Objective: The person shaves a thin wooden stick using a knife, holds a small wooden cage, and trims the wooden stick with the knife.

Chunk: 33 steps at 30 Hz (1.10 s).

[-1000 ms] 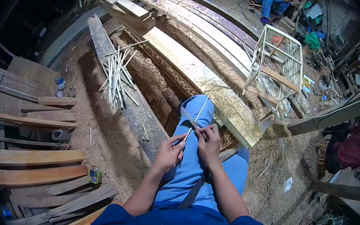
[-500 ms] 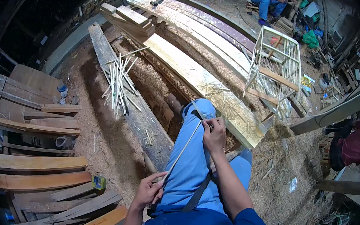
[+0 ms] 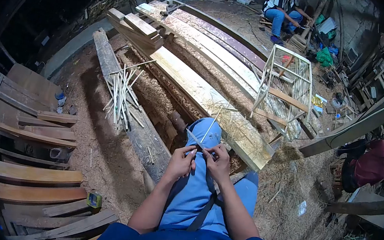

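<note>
Over my raised knee, in blue trousers, my two hands meet almost fingertip to fingertip. My left hand (image 3: 180, 162) is closed, its fingertips pinching the lower end of a thin pale wooden stick (image 3: 209, 129). The stick points up and away past the knee. My right hand (image 3: 218, 164) is closed on a knife, whose narrow grey blade (image 3: 193, 137) slants up to the left and crosses near the stick's lower end. The fingers hide the knife's handle. Beyond, a pile of similar thin sticks (image 3: 122, 91) lies on a weathered plank (image 3: 145, 138).
A long light beam (image 3: 191, 82) with shavings runs past my knee. A slatted wooden cage (image 3: 287, 85) stands at its right. Curved wooden pieces (image 3: 32, 172) and a tape measure (image 3: 94, 199) lie at left. Another person (image 3: 282, 14) sits at the back.
My left hand has moved up and forward to meet the right hand. The stick, which ran between the hands, now extends beyond them. The right hand and knife have come slightly nearer my body.
</note>
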Available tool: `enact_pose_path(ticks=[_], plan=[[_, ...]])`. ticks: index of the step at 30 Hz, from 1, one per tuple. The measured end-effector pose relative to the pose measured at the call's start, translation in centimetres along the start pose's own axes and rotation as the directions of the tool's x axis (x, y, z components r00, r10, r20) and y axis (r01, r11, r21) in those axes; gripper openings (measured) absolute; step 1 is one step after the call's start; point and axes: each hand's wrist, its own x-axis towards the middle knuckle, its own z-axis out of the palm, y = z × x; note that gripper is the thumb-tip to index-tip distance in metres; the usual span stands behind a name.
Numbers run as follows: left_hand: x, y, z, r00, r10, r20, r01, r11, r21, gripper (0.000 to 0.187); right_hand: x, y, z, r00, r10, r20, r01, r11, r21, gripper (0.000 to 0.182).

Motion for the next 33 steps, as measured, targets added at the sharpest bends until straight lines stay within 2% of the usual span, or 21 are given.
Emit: enact_pose_path(ticks=[2,4,11,13,17,26,32,33], plan=[[0.4,-0.9,-0.2,1.000,0.010,0.013,-0.010,1.000,-0.013,0.036,0.0,-0.2,0.0,1.000,0.002,0.003,-0.002,1.000,-0.015,0.010],[0.1,-0.9,-0.3,1.000,0.014,0.012,-0.013,0.999,-0.052,0.036,-0.1,-0.9,0.1,0.999,-0.031,-0.017,0.028,0.992,-0.121,0.010],[-1.3,-0.6,-0.8,1.000,0.007,-0.007,-0.008,0.994,-0.111,0.035,-0.7,-2.0,1.3,0.998,-0.065,-0.020,0.060,0.984,-0.165,0.009],[-2.1,0.0,-0.8,1.000,-0.022,-0.007,0.022,0.995,-0.096,0.036,-0.7,-1.7,1.5,0.995,-0.094,-0.030,0.084,0.968,-0.235,0.009],[-3.6,-0.6,-1.2,0.999,-0.039,-0.001,0.039,0.995,-0.091,0.038,-0.7,-1.5,1.8,0.997,-0.067,-0.048,0.055,0.978,-0.203,0.009],[-9.0,-2.1,-2.2,0.997,-0.071,0.030,0.074,0.993,-0.096,0.038,-0.8,-1.5,1.6,0.997,-0.039,-0.064,0.021,0.965,-0.262,0.009],[-13.2,-1.9,-3.1,0.991,-0.130,0.014,0.131,0.979,-0.159,0.038,-0.8,-1.0,1.7,0.996,-0.063,-0.058,0.045,0.962,-0.269,0.010],[-14.0,-2.1,-3.4,0.990,-0.141,0.023,0.143,0.979,-0.147,0.038,-0.6,-0.7,1.6,0.995,-0.025,-0.094,-0.003,0.957,-0.289,0.010]])
